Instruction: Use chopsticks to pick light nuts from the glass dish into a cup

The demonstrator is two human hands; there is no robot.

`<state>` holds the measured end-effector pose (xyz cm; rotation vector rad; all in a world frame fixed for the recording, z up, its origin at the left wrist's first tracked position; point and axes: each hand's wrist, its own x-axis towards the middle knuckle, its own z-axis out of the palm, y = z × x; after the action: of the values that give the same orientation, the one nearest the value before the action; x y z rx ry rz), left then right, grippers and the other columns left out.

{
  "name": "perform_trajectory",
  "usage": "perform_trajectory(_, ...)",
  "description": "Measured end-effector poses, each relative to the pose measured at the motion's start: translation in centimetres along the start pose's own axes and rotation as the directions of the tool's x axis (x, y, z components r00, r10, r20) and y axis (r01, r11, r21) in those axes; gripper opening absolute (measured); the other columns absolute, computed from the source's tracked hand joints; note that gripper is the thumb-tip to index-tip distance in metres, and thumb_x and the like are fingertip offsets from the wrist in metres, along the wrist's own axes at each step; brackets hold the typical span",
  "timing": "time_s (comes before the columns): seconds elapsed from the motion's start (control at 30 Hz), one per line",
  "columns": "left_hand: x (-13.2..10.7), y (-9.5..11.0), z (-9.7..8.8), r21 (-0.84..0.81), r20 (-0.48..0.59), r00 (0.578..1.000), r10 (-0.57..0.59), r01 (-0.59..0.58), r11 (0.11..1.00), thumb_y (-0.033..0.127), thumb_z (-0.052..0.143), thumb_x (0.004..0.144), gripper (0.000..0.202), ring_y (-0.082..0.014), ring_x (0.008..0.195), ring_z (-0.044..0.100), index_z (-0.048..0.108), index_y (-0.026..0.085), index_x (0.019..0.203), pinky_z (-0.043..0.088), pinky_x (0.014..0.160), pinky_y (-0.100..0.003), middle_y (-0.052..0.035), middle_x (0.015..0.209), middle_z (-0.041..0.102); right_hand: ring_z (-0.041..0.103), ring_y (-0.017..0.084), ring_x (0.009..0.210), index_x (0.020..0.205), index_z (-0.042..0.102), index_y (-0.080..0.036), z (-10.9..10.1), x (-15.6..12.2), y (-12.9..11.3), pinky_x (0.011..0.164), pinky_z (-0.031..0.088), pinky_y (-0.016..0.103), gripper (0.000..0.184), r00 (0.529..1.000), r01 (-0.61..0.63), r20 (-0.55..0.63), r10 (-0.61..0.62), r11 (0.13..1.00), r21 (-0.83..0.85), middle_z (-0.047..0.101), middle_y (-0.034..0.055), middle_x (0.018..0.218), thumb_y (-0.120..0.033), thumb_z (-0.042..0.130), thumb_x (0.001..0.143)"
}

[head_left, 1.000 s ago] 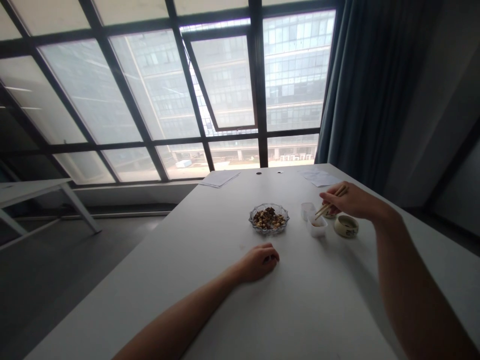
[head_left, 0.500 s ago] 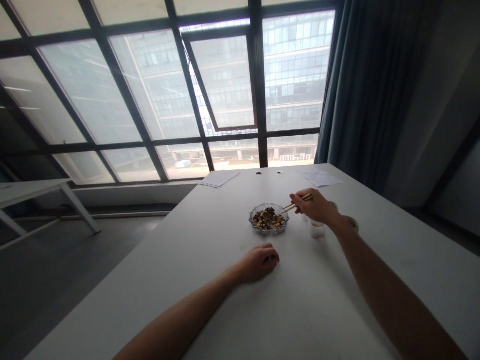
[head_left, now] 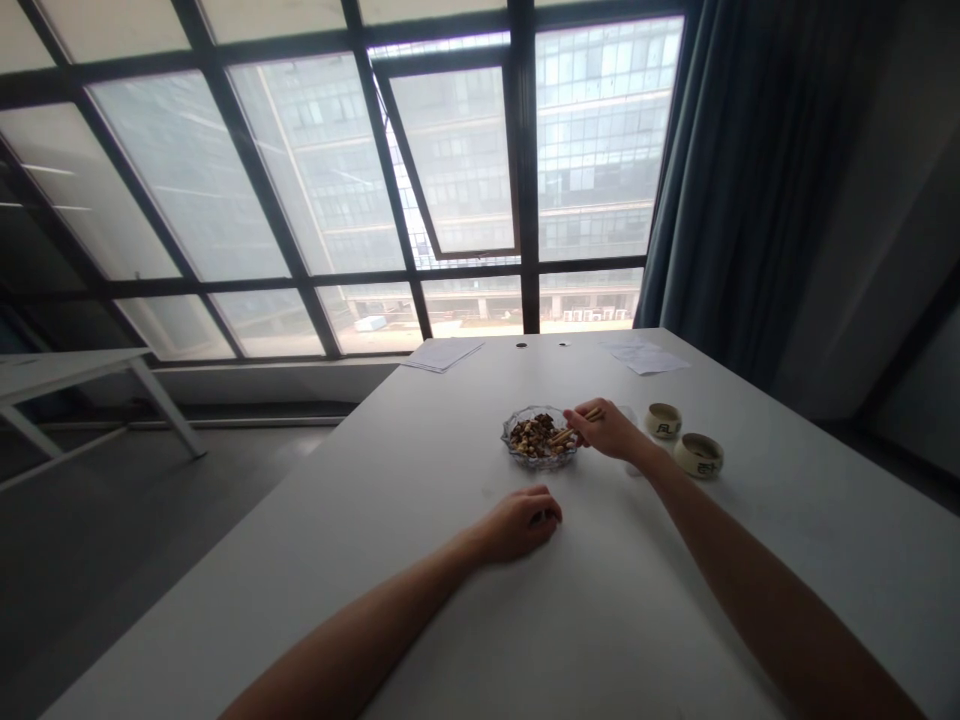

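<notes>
My right hand (head_left: 604, 430) is closed around a pair of wooden chopsticks (head_left: 562, 436), whose tips dip among mixed nuts or dried pieces (head_left: 534, 437). These fill a clear glass dish with a scalloped rim (head_left: 546, 463). On the table in front of the dish rests my left hand (head_left: 523, 522), its fingers loosely curled in, with nothing visible in them. Clear or whitish containers (head_left: 634, 467) stand behind my right hand and wrist, mostly hidden.
Two cream cups with dark characters, one farther (head_left: 664, 420) and one nearer (head_left: 699, 456), stand right of my right wrist. Papers lie at the far left (head_left: 444, 353) and far right (head_left: 646, 356) of the white table (head_left: 420, 480). Another table (head_left: 82, 370) stands at left, windows beyond.
My right hand has moved left and slightly down, bringing the chopsticks deeper into the dish. The two cream cups now show fully. My left hand stays put.
</notes>
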<state>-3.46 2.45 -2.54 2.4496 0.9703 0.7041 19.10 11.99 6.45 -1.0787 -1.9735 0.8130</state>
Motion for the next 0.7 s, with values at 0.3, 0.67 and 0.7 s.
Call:
perform_trajectory(0.3,0.2,0.4,0.1,0.0,0.004,1.0,-0.008,0.008,1.0,0.014,0.059,0.09,0.017,-0.0135,0.08,0.059,0.071,0.018,0.101,0.047,0.076,-0.021,-0.0037,0.097,0.065,0.071,0.022,0.054,0.069,0.069,-0.015,-0.3,-0.1,0.0,0.047,0.051,0.025,0.047,0.999,0.013,-0.036,-0.011,0.998,0.069,0.071,0.0089,0.059,-0.056,0.065,0.091)
perform_trajectory(0.67,0.0,0.3,0.0,-0.005,0.005,1.0,-0.012,0.012,1.0,0.014,0.059,0.09,0.017,-0.0135,0.08,0.059,0.071,0.018,0.101,0.047,0.075,-0.021,-0.004,0.097,0.064,0.075,0.022,0.06,0.079,0.074,-0.013,-7.6,-0.9,-0.9,0.051,0.061,0.026,0.044,0.961,0.019,-0.277,0.016,0.992,0.123,0.077,0.0125,0.076,-0.057,0.071,0.089)
perform_trajectory(0.7,0.0,0.3,0.1,-0.005,0.006,1.0,-0.012,0.012,1.0,0.014,0.059,0.09,0.017,-0.0135,0.08,0.059,0.071,0.018,0.101,0.047,0.075,-0.021,-0.004,0.097,0.064,0.075,0.022,0.06,0.078,0.073,-0.014,-8.7,-1.1,-0.5,0.05,0.061,0.026,0.042,0.946,0.004,-0.323,0.039,0.991,0.131,0.077,0.0123,0.076,-0.054,0.072,0.089)
